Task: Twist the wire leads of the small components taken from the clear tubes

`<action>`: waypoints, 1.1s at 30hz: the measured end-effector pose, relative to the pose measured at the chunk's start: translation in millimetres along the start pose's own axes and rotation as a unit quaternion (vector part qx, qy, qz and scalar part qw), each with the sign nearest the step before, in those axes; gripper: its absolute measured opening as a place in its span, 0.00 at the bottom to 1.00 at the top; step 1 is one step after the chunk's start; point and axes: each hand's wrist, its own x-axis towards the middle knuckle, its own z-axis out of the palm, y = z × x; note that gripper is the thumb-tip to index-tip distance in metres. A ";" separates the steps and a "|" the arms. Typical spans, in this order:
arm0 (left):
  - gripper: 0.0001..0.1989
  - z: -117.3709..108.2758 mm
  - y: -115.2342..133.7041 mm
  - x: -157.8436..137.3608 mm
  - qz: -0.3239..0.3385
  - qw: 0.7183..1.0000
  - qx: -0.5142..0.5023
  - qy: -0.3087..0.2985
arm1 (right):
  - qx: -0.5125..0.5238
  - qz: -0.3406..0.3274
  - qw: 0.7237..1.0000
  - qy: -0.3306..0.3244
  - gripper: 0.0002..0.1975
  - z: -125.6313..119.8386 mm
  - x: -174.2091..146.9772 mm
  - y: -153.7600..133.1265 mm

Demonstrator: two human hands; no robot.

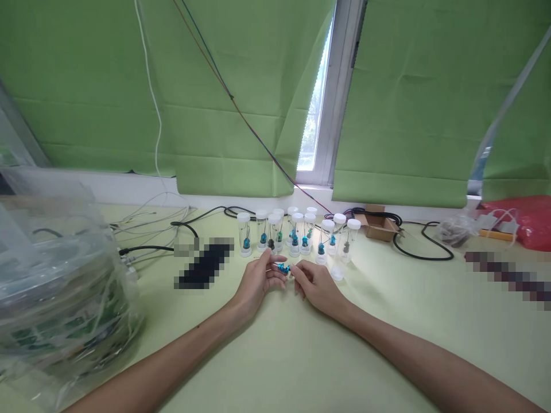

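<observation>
A small shiny blue figure with thin dark rods is held between my two hands, just above the table. My left hand is closed around its left side, thumb on top and fingers curled beneath. At the figure's right end, my right hand pinches with thumb and forefinger; fingers hide what exactly they grip there. Behind the hands stand several clear tubes with white caps, upright, each with a small blue, green or grey figure inside. A loose whitish round cap lies right of the tubes' front row.
A plastic-wrapped bulky roll occupies the left of the pale green table. Black cables and an open cardboard box lie along the back. A red bag sits far right. Green blinds hang behind.
</observation>
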 end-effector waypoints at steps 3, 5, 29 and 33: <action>0.17 -0.6 -0.2 -0.1 0.006 1.000 -0.003 -0.003 | 0.002 -0.012 1.000 0.016 0.12 0.4 -1.2 0.2; 0.17 -0.9 -0.4 0.0 0.007 1.000 -0.004 -0.004 | -0.001 -0.026 0.999 0.026 0.11 0.4 -1.9 -0.1; 0.17 1.1 1.1 -2.0 0.006 1.000 0.002 -0.005 | -0.008 -0.003 1.000 -0.006 0.23 0.6 -0.1 1.0; 0.16 0.1 0.1 -1.0 0.009 1.000 0.000 -0.009 | 0.005 -0.005 1.000 0.003 0.14 -0.2 -1.3 -0.8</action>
